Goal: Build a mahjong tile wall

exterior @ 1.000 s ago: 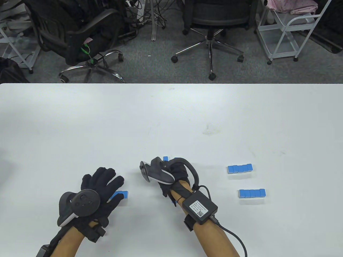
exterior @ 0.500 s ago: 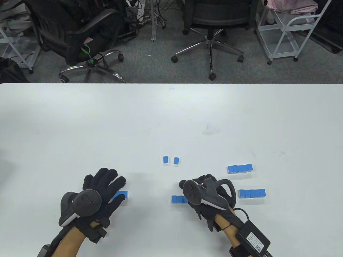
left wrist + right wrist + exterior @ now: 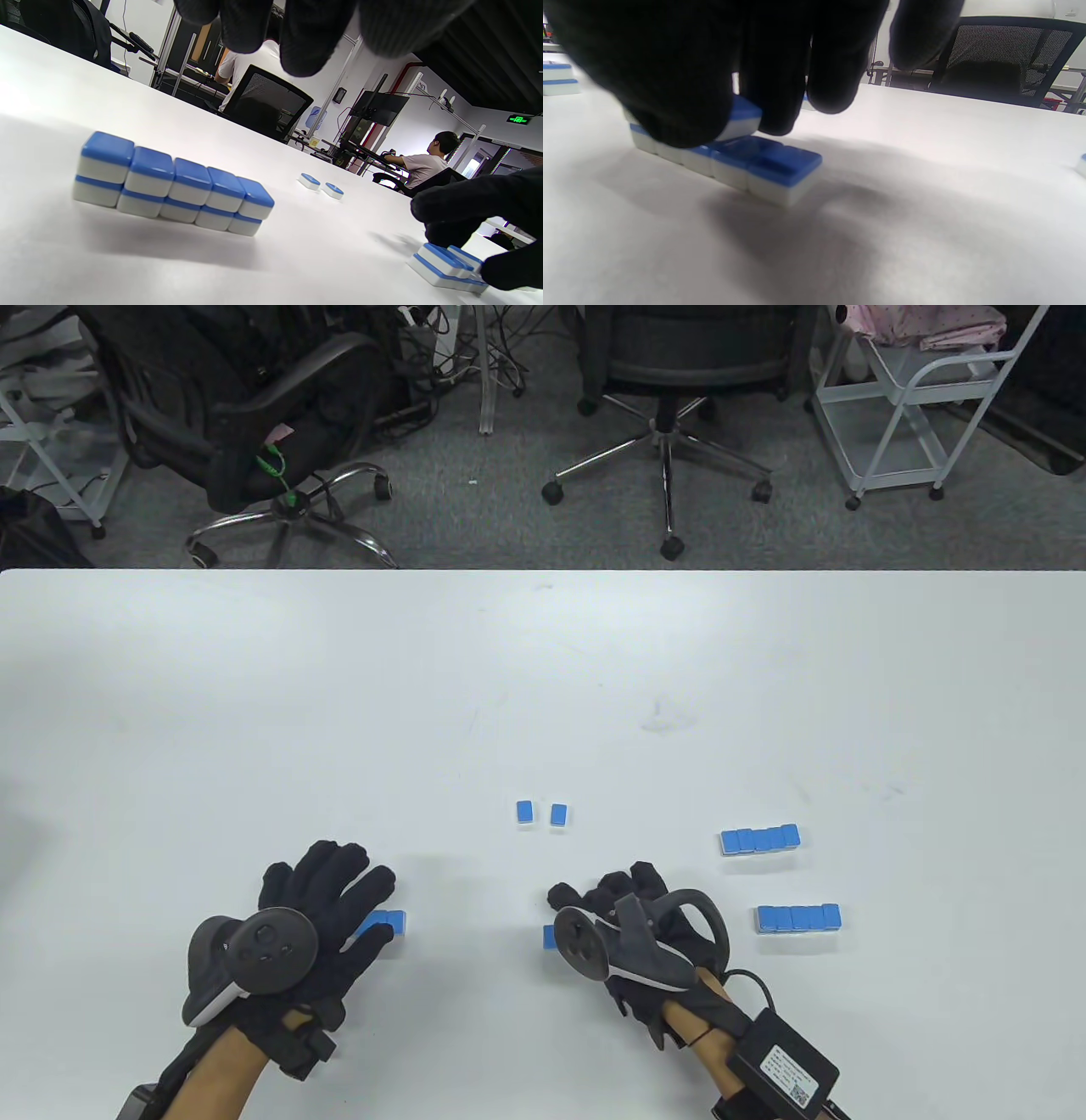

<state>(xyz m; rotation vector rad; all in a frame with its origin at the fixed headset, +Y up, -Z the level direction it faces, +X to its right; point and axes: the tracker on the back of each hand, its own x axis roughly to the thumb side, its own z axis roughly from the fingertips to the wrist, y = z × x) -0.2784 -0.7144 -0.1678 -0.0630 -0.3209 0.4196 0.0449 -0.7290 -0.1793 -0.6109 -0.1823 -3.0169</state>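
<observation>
In the table view my left hand [image 3: 369, 899] lies spread over a two-layer wall of blue-backed tiles [image 3: 392, 923]. In the left wrist view this wall [image 3: 169, 186] is five tiles long, and my fingers [image 3: 305, 34] hang above it without touching. My right hand [image 3: 594, 903] is over a short row of tiles [image 3: 550, 936]. In the right wrist view its fingers [image 3: 776, 63] pinch one tile [image 3: 742, 118] on top of that row [image 3: 772, 165]. Two loose tiles [image 3: 525, 812] [image 3: 558, 814] lie face down beyond the hands.
Two more finished tile walls [image 3: 760, 839] [image 3: 798, 918] stand to the right of my right hand. The white table [image 3: 543, 687] stretches far beyond. Office chairs and a white cart stand on the floor past its far edge.
My right hand has drawn back from the loose tiles to the near row, then shifted a little left over it. My left hand has hardly moved.
</observation>
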